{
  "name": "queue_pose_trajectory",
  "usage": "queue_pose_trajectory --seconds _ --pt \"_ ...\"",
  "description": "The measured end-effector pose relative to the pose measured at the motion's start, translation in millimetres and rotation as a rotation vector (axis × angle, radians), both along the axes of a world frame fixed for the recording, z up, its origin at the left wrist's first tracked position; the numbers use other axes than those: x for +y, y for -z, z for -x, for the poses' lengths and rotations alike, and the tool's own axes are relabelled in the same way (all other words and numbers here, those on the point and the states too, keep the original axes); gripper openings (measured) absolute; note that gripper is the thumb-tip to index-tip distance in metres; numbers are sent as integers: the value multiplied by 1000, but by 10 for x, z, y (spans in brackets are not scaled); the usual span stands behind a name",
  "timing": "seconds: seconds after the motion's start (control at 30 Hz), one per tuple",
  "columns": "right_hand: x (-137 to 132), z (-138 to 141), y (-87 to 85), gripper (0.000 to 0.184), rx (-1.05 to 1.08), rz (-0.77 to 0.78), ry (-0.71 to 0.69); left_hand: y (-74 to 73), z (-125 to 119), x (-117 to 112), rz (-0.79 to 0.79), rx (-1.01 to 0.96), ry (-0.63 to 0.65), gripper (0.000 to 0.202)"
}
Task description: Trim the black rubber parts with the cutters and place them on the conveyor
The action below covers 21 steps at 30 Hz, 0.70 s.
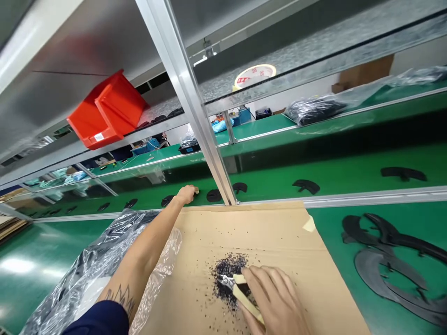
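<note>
Most of the view is taken up by a long green-topped table (42,274), and a steel shelf (80,88) is carried over it on an aluminium upright (195,121). A red plastic bin (106,111) is perched up on that shelf, and a roll of tape (254,77) can be seen up there too (it's a bit hard to tell exactly what it's sitting on). Bagged black stuff (314,110) is piled further along the table. Nearer in, a big cardboard sheet (195,246) is laid flat on the green surface, with a crumpled clear plastic bag (87,265) bunched along its left side. To the right of the sheet, a heap of curved black parts (387,265) is lying on the table, and more of the same kind of piece (306,186) is spaced out along the far section. A tattooed left arm (120,300) is stretched across the cardboard from a navy sleeve (98,318). The left hand (186,194) is curled at the far edge of the sheet, though whether anything is held in it can't be told. The right hand (268,298) is clenched around small cutters (226,281) with cream-coloured grips, and their metal tip is pressed into a scatter of black crumbs (225,279) on the cardboard.
</note>
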State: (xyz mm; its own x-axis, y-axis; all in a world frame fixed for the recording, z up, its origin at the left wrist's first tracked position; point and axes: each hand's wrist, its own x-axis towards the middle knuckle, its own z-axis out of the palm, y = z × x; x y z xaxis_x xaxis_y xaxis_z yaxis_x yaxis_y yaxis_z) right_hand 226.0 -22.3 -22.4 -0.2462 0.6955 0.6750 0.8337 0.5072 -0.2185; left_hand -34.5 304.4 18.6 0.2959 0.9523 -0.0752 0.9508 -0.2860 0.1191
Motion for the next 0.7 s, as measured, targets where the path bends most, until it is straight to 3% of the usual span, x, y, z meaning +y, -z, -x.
queue_pose_trajectory --seconds 0.17,0.37,0.47,0.53,0.7 --pt "14 -21 3 37 -13 -37 -29 -9 98 -192 -63 -136 -85 29" --pt "23 -31 -10 34 198 162 -138 -381 148 -557 -151 -568 34 18" --pt "52 0 -64 22 409 308 -179 -541 148 -976 -135 -751 149 18" --pt "80 28 -129 19 553 450 -160 -556 98 -1348 -77 -866 229 21" --pt "151 50 -294 43 751 738 -59 -265 -236 -2324 273 -1189 481 19"
